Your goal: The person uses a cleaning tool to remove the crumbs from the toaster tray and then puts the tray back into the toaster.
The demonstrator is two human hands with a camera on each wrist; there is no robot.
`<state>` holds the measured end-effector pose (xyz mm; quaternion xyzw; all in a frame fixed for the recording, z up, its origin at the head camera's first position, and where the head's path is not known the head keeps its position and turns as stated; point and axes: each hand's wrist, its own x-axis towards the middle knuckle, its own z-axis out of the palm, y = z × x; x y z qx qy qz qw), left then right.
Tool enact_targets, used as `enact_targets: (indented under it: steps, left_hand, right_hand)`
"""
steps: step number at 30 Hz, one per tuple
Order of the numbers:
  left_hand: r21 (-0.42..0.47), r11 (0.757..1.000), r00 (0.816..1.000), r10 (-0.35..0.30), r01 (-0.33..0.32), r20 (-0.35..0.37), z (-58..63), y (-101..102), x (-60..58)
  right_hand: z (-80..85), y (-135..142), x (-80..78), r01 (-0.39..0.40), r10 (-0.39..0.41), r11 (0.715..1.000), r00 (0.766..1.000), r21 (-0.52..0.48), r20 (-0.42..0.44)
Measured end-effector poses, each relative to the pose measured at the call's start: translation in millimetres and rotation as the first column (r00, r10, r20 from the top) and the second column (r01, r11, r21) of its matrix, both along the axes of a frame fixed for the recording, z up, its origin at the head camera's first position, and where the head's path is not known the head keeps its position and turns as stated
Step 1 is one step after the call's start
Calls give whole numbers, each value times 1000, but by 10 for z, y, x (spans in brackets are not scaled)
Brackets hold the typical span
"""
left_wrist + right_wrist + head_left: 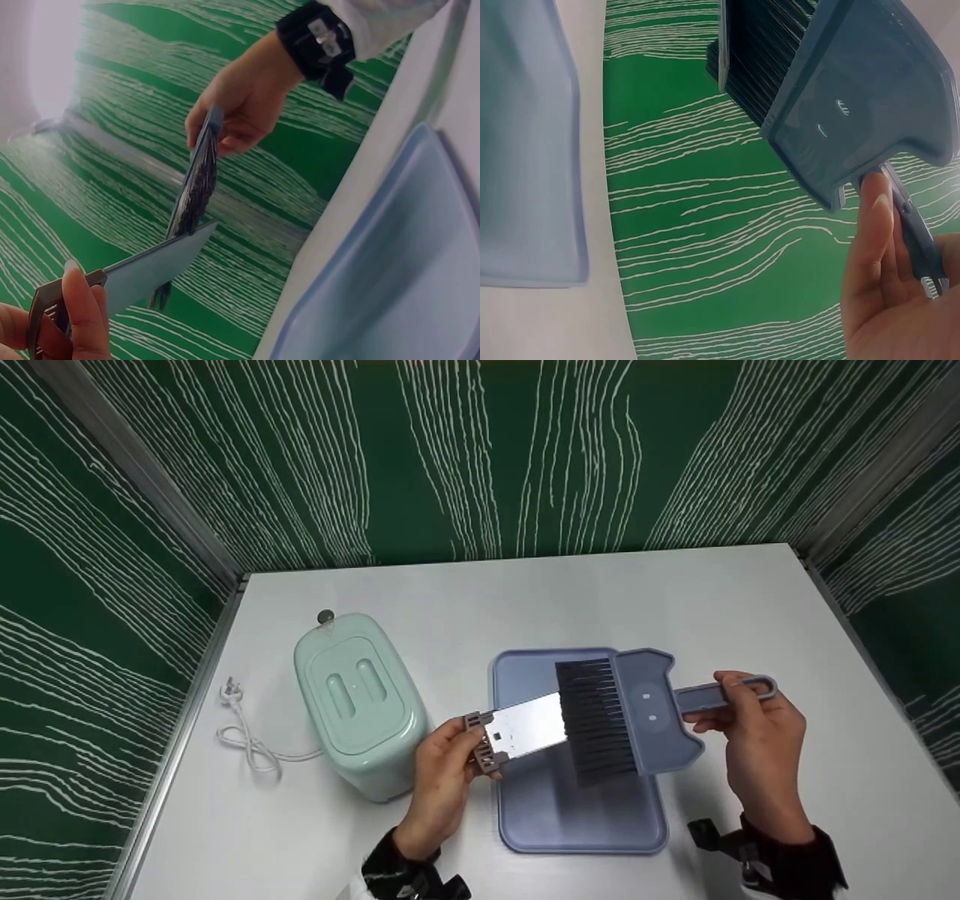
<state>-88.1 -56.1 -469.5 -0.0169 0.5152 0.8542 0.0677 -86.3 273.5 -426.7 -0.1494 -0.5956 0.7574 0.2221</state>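
My left hand (444, 780) pinches the brown slotted end of a flat, shiny metal crumb tray (529, 725), thumb on top. A grey-blue hand brush (654, 712) is held by its looped handle in my right hand (765, 750). The brush's dark bristles (196, 196) meet the tray's far end, which they partly cover in the head view. Both things are held up over a blue rectangular tray (581, 829) on the table. In the right wrist view, fingers (871, 247) lie along the brush handle.
A mint-green toaster (360, 697) with a lid-like top stands left of my left hand. Its white cord and plug (247, 739) lie on the white table (450, 607) farther left. Green walls with white wavy lines (480, 457) enclose the table.
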Motion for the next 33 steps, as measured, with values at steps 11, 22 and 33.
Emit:
enact_targets:
  steps: [11, 22, 33]
  left_hand:
    - [5, 1000, 1000, -5, 5, -13, -8, -9, 5]
    - [9, 1000, 1000, -6, 6, -28, -2, -9, 7]
    - [9, 1000, 1000, -1, 1, -27, -13, -5, 4]
  right_hand:
    - [-16, 69, -15, 19, -19, 1000, 1000, 11, -5]
    - [-10, 133, -32, 71, -72, 997, 997, -40, -21]
    - [-26, 187, -39, 93, -94, 995, 995, -34, -22]
